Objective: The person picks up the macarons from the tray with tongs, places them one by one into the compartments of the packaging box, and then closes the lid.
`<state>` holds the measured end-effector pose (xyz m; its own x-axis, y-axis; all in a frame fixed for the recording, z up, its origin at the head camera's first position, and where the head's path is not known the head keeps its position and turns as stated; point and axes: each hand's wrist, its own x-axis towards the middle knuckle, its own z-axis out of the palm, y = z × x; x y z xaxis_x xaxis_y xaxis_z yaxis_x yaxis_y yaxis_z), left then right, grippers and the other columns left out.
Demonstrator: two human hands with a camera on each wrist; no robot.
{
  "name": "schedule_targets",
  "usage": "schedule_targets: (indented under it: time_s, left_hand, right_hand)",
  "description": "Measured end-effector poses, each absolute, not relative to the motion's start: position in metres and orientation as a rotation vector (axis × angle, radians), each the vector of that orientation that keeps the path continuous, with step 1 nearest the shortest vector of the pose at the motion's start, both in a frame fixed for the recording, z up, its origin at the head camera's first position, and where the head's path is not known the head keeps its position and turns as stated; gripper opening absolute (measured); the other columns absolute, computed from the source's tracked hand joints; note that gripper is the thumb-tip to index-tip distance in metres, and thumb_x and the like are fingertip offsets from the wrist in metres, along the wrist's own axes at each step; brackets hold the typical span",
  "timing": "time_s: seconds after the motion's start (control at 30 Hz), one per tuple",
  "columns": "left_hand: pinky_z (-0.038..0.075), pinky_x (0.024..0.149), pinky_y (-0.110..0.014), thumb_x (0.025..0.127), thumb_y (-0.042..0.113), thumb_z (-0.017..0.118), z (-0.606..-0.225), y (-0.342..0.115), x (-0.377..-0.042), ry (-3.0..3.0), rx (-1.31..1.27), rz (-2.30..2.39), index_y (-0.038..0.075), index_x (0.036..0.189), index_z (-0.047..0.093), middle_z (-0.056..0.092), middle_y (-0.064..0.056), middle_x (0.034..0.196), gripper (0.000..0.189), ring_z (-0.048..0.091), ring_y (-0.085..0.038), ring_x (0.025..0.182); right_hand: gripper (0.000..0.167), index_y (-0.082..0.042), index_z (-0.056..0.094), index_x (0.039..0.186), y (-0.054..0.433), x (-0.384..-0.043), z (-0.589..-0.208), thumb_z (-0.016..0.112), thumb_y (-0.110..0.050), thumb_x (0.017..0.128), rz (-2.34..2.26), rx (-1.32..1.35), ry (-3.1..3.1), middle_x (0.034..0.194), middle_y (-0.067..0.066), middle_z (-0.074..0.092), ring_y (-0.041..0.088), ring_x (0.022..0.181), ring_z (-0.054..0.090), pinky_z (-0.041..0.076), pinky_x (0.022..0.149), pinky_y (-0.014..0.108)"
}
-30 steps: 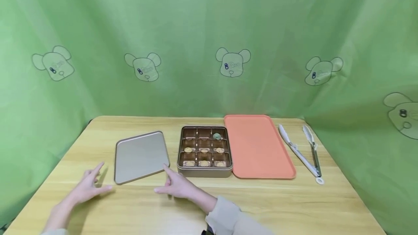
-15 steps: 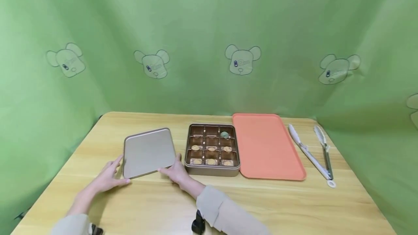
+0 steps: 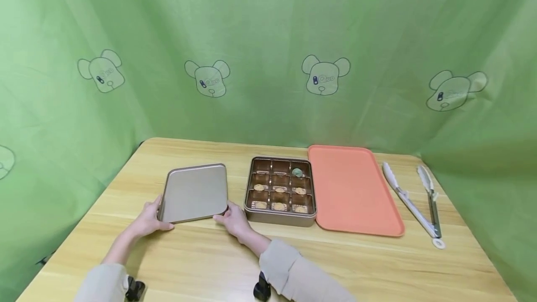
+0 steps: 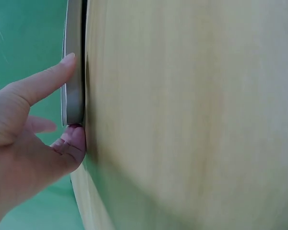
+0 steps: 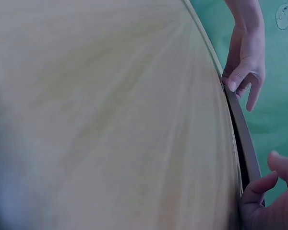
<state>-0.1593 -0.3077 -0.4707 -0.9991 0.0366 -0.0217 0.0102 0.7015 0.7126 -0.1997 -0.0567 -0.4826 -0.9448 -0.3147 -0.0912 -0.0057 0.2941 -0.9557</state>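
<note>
A flat, square metal tin lid point(image 3: 195, 193) lies on the left part of the wooden table. My left hand point(image 3: 148, 220) holds its near-left corner, thumb along the front edge and fingers at the left side. At the near-right corner, my right hand point(image 3: 236, 222) grips the lid with the thumb in front and fingers round the right side. The left wrist view shows the left thumb against the lid's rim point(image 4: 74, 96) and curled fingers at its corner. A dark gap runs under the lid's edge point(image 5: 246, 136) in the right wrist view.
Right of the lid stands an open square tin point(image 3: 280, 218) with a brown divided insert. Several cookies point(image 3: 279, 206) and a round green piece point(image 3: 297, 172) sit in its compartments. Beside it lie an orange tray point(image 3: 354, 190) and spread tongs point(image 3: 419, 211). A green curtain point(image 3: 268, 111) hangs behind.
Both hands have moved in to the lid's near corners and taken hold of it. The lid has turned slightly. The head view has shifted, so everything sits further right.
</note>
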Motion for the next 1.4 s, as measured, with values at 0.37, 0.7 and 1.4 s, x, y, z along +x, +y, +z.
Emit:
schedule_targets:
  time_s: [0.37, 0.7, 1.4]
  left_hand:
    - [0.046, 0.089, -0.042, 0.078, 0.007, 0.069, -0.466, -0.321, -0.155, 2.603, 0.036, 1.473, -0.018, 0.136, 0.01, 0.048, -0.038, 0.115, 0.087, 0.055, -0.037, 0.098]
    - [0.045, 0.085, -0.035, 0.082, 0.012, 0.065, -0.457, -0.327, -0.148, 2.445, -0.069, 1.548, -0.009, 0.14, 0.007, 0.042, -0.035, 0.119, 0.084, 0.051, -0.031, 0.101]
    - [0.047, 0.081, -0.016, 0.077, -0.006, 0.06, -0.443, -0.314, -0.146, 2.409, 0.053, 1.913, -0.003, 0.14, 0.001, 0.038, -0.028, 0.122, 0.087, 0.052, -0.001, 0.093]
  right_hand:
    - [0.058, 0.007, 0.042, 0.131, -0.058, -0.191, -0.487, 0.067, -0.012, 0.081, -1.909, -0.28, 2.296, 0.062, -0.002, 0.049, 0.002, 0.052, 0.039, 0.039, 0.049, 0.016]
    - [0.056, 0.002, 0.043, 0.131, -0.058, -0.189, -0.486, 0.066, -0.014, 0.082, -2.04, -0.15, 2.123, 0.066, 0.011, 0.066, 0.002, 0.038, 0.038, 0.027, 0.031, 0.014]
    - [0.057, -0.007, 0.04, 0.136, -0.05, -0.186, -0.461, 0.06, -0.004, 0.083, -2.228, -0.057, 1.945, 0.08, 0.013, 0.068, 0.002, 0.039, 0.036, 0.032, 0.035, 0.01]
